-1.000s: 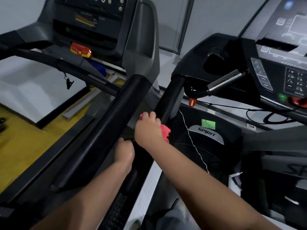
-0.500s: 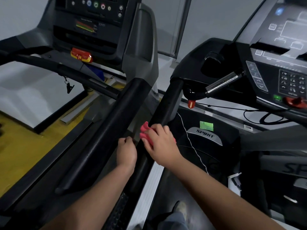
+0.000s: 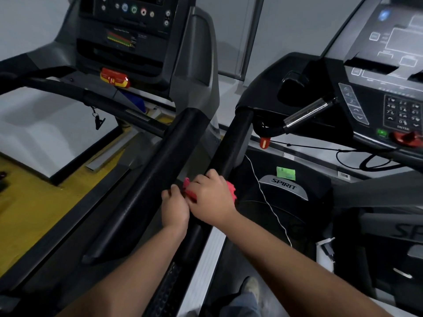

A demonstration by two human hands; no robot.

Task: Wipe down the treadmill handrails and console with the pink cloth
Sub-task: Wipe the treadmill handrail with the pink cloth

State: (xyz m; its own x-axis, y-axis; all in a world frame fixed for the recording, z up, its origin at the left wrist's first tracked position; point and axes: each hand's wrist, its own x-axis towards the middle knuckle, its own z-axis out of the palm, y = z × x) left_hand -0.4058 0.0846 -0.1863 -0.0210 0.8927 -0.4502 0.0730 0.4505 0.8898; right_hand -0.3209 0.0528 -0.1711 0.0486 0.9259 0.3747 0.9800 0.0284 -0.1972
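Pink cloth straddles the forward-slanting handrail (crosswise, bunched).

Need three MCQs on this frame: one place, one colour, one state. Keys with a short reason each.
1. Where is the pink cloth?
A. on the left treadmill's console
B. on the black handrail, under the right hand
C. on the yellow floor

2. What colour is the sticker above the SPIRIT logo?
A. green
B. blue
C. white

3. How is the right hand?
A. flat on the keypad
B. hanging free
C. gripping the cloth against the rail

Keys:
1 B: pink shows on both sides of the hand on that rail.
2 A: the sticker is bright green.
3 C: the fingers curl over cloth and rail.
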